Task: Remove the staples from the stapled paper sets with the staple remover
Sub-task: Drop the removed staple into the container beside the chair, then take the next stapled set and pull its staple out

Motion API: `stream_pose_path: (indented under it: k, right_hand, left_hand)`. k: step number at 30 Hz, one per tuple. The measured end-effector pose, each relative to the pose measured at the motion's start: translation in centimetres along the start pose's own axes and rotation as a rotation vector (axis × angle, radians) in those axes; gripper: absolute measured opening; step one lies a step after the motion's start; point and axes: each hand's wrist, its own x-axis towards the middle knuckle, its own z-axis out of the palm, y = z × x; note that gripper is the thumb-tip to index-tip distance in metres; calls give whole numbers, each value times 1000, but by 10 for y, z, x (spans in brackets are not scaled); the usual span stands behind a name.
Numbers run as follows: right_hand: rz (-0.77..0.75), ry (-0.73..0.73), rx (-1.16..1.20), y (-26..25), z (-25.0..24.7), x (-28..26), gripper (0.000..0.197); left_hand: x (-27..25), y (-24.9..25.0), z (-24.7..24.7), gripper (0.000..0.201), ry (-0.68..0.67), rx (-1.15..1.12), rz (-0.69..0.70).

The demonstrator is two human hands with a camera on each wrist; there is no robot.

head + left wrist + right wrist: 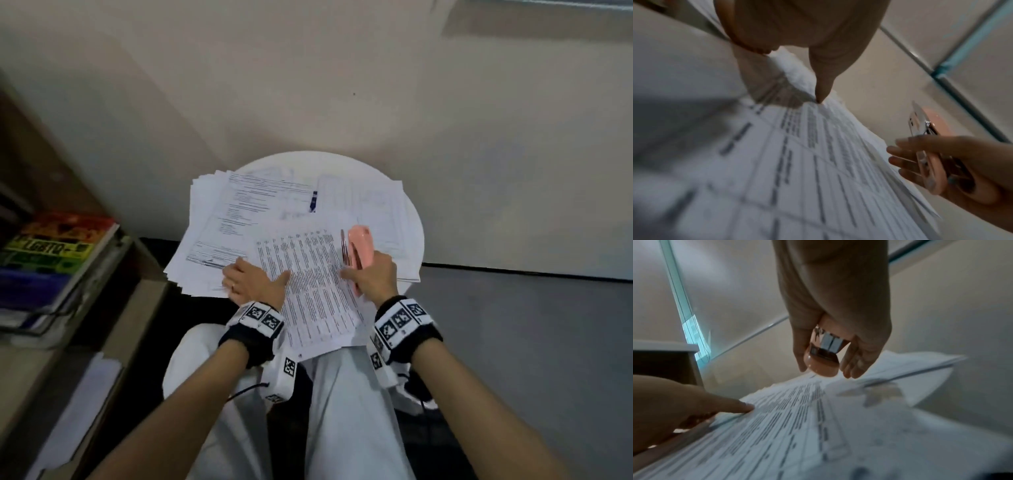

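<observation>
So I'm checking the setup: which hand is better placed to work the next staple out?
Right hand: it already holds the pink remover over the top sheet. The left hand lies flat, steadying the papers.

Left hand [807, 32] thumb on printed paper [797, 170], right hand [953, 167] gripping pink stapler [929, 170]

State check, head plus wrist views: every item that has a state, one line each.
left hand: fingers flat, pressing on the paper stacks
right hand: grips the pink staple remover
pink staple remover: held above the papers, tip pointing away from the person
printed paper set: lying flat, near end overhanging the table toward the lap
round white table: mostly covered by papers
</observation>
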Motion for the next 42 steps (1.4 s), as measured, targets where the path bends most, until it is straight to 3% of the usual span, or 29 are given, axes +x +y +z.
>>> stream_pose_path:
  k: [4,9,12,14,17,19,22,25,28,32,34,38,40,42]
  right_hand:
    - [20,77,-114,1,25,9,54]
    - [25,104,-120,3,26,12,59]
    - [40,96,-115,5,25,14,60]
    - [44,92,-114,5,25,15,57]
    - [45,87,-105,6,24,16,45]
    - [44,89,-92,7,22,16,41]
    - [42,74,-85,8,20,16,43]
    - [41,69,-87,8,18,16,46]
    - [43,74,-77,8,17,16,47]
    - [48,77,-39,9,17,17,41]
    - [43,78,-37,11,18,18,41]
    - [42,78,-21,13,18,20,41]
    - [45,82,-21,14,18,20,42]
    - [45,76,-13,14,18,21,42]
  left_hand:
    - [2,3,8,81,30,-72,51]
    - [-8,-4,23,64,92,-58,213]
    - [0,-4,18,56,116,-172,136]
    - [10,-4,12,40,142,-252,110]
    - [16,-9,7,13,214,-217,281]
    - [17,-11,9,3,180,-254,454]
    - [19,-11,6,12,-91,-558,474]
    - [22,-12,5,9,-243,-407,538]
    - [22,-11,8,5,-143,-175,493]
    - [23,2,8,7,-122,-266,359]
    - [27,9,4,18,-137,-330,269]
    - [41,20,-6,57,-139,-226,91]
    - [48,21,-12,61,-155,-199,56]
    - [52,22,-16,52,-174,-158,84]
